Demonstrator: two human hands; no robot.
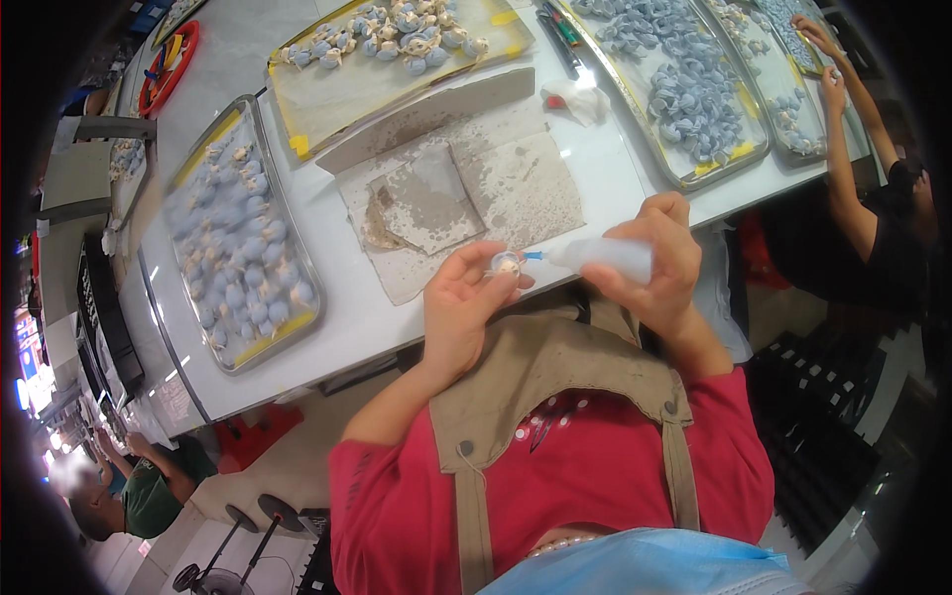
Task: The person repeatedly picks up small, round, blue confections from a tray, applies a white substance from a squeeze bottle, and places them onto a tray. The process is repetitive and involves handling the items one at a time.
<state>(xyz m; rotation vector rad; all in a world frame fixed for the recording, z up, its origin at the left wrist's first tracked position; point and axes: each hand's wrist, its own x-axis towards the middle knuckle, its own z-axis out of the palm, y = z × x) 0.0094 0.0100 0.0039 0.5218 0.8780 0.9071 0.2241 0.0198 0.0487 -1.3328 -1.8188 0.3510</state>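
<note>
My left hand pinches a small round piece, pale with a cream-coloured middle, between thumb and fingers just above the table's near edge. In my right hand lies a translucent white squeeze bottle, tilted onto its side. Its thin blue nozzle tip points left and comes right up to the piece; whether they touch I cannot tell. Beyond both hands, a stained cardboard sheet lies on the table with a smaller worn square of card on top.
A metal tray of grey-blue and cream pieces stands left. At the back is a yellow-edged tray with similar pieces; at right, a tray of grey-blue shells. A crumpled white tissue lies nearby. Another person's arms work at far right.
</note>
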